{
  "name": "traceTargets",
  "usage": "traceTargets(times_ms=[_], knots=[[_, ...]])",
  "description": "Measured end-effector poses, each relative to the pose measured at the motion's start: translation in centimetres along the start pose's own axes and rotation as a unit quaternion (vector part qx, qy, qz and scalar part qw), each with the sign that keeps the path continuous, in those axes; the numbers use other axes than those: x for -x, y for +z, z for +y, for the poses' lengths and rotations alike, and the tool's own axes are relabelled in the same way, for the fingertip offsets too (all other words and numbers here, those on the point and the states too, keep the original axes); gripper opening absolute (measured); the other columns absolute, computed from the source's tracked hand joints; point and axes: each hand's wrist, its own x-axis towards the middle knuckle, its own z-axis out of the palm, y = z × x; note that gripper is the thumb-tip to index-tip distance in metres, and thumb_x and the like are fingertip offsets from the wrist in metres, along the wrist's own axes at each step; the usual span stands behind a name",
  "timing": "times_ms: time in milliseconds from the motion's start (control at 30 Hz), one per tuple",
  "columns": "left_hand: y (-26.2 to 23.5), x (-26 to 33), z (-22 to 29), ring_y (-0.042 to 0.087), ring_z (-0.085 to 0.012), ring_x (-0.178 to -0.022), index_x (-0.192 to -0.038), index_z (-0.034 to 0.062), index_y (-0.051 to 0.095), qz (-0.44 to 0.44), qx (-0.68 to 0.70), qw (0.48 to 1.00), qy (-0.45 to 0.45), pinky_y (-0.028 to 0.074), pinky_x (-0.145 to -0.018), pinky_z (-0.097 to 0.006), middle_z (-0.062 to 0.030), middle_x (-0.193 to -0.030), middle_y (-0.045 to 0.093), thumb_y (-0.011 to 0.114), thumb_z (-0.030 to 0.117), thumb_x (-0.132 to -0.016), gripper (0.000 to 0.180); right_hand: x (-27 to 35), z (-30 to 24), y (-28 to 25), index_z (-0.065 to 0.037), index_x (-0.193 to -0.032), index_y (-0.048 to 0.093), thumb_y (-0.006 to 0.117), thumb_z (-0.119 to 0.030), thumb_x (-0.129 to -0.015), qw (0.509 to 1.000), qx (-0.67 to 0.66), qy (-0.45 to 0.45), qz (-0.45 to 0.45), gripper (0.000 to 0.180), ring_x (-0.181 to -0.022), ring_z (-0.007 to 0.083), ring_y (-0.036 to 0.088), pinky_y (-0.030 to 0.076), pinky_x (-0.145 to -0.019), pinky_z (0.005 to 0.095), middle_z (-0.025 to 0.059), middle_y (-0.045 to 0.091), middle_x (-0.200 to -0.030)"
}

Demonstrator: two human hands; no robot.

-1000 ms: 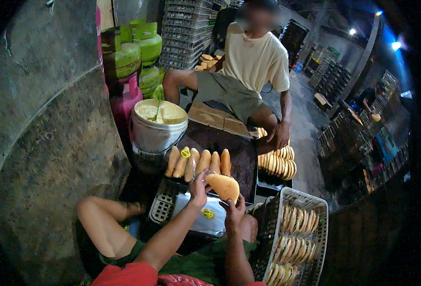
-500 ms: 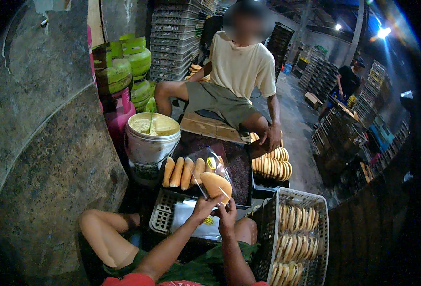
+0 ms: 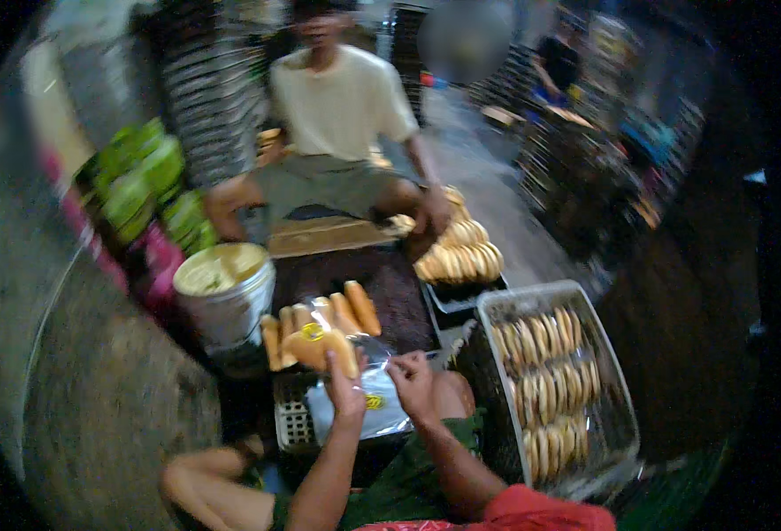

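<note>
A tan bread bun [image 3: 320, 351] in a clear plastic bag with a yellow print is held upright by my left hand [image 3: 345, 392], its thumb and fingers closed around the lower end. To the right of it, my right hand [image 3: 413, 382] is closed in a pinch near the loose clear plastic of the bag; motion blurs the exact grip. Below the hands lies a stack of clear plastic bags [image 3: 382, 416] on a pale perforated crate [image 3: 295, 425]. Just beyond the held bun, several elongated buns [image 3: 361, 305] stand in a row on a dark tray [image 3: 346, 274].
A white bucket [image 3: 227, 305] of pale cream stands left, before green gas cylinders [image 3: 143, 177]. At right, a crate [image 3: 545, 296] holds rows of bagged buns [image 3: 550, 389]. Another person [image 3: 337, 106] sits opposite, a hand by piled buns [image 3: 461, 252]. Stacked racks stand behind.
The view has swung to the right and blurred. My hands have drawn apart: the left keeps the bagged bun, while the right has moved off its lower end to the right.
</note>
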Motion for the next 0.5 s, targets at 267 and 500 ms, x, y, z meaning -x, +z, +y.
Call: traceTargets(times_ms=[267,500], knots=[[0.0,3.6,-3.6,0.06,-0.0258,-0.103,-0.116,-0.0019,0.061,-0.405,-0.461,0.789,-0.012,0.047,-0.089,-0.037,-0.0129,-0.116,0.063,0.065,0.029,-0.092,0.04,-2.3,-0.2,-17.2,0.0,-0.107,0.063,0.079,-0.038,-0.081,0.971,-0.097,0.132,-0.176,0.049,-0.082,0.0134,0.058,0.047,-0.07,0.0307,0.0054,0.063,-0.088],[-8.7,-4.6,4.8,0.058,-0.034,-0.106,-0.105,0.0009,0.066,-0.278,-0.855,0.401,0.174,0.046,-0.089,-0.043,-0.0164,-0.106,0.064,0.08,0.017,-0.075,0.037,7.4,10.6,-41.6,0.0,-0.122,0.054,0.074,-0.019,-0.081,0.851,0.254,0.067,0.455,0.049,-0.106,0.0323,0.062,0.05,-0.089,0.0413,0.0213,0.063,-0.117]])
